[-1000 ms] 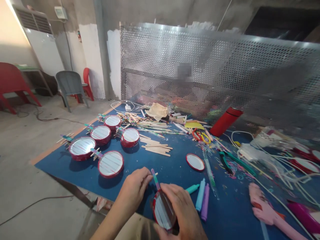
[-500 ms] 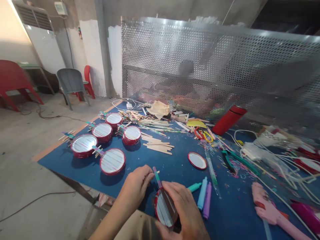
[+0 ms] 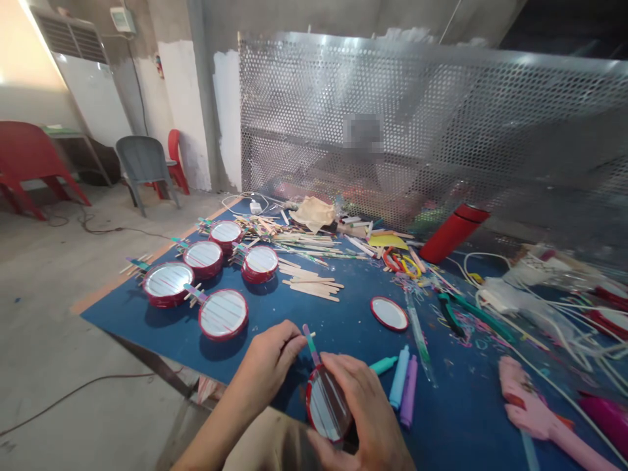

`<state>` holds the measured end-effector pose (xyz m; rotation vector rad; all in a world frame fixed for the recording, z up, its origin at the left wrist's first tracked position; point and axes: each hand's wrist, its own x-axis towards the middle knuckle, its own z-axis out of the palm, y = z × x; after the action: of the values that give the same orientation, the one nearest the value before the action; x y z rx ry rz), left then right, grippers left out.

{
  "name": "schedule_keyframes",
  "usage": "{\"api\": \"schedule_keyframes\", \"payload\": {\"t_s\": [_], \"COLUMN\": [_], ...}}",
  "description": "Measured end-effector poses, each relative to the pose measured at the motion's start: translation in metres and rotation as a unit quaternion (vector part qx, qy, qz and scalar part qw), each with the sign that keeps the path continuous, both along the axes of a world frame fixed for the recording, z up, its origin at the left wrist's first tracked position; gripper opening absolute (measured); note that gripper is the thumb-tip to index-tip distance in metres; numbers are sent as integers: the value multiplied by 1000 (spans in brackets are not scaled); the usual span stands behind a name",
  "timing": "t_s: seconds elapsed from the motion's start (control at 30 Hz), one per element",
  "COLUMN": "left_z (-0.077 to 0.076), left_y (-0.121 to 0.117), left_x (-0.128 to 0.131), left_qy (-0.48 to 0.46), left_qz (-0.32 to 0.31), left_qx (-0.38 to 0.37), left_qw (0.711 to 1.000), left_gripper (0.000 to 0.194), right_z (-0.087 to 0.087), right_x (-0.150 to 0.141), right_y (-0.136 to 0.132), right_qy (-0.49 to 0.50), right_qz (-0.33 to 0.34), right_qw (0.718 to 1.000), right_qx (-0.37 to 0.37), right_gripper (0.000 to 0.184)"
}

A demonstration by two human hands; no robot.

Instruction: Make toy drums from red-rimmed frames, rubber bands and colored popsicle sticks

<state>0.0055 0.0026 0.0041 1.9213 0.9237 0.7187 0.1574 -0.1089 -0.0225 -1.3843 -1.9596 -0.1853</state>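
Observation:
My right hand (image 3: 362, 411) grips a small round red-rimmed tin (image 3: 324, 405) with thin strings across its silver face, held tilted at the near edge of the blue table (image 3: 343, 327). A coloured craft stick (image 3: 311, 345) juts up from the tin as a neck. My left hand (image 3: 271, 362) pinches that stick near its top, where a short wooden peg crosses it. Several finished tins with stick necks (image 3: 223, 314) lie on the table's left side. A loose red-rimmed lid (image 3: 389, 313) lies just beyond my hands.
Marker pens (image 3: 401, 386) lie right of my hands, a pile of plain sticks (image 3: 314, 288) beyond. A pink glue gun (image 3: 534, 412), white cords, green pliers (image 3: 466, 314) and a red flask (image 3: 454, 233) crowd the right. A person sits behind the perforated metal screen (image 3: 432, 131). Chairs stand at left.
My hands and the tin have barely shifted; the left fingers keep pinching the stick's top. The view has drifted slightly.

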Motion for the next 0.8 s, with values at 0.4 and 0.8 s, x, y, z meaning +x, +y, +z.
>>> {"api": "schedule_keyframes", "payload": {"t_s": [0.4,0.8], "left_z": [-8,-11], "left_y": [-3,-1], "left_x": [-6,-12], "left_qy": [-95,-86], "left_qz": [30,-98], "left_qx": [-47,-2], "left_qw": [994,991], "left_gripper": [28,40], "right_z": [-6,21], "right_x": [1,5], "right_y": [-8,-7], "right_qy": [112,380], "right_qz": [-30,-137], "right_qw": [993,915], "right_qx": [-16,-5], "right_gripper": [67,57]}}
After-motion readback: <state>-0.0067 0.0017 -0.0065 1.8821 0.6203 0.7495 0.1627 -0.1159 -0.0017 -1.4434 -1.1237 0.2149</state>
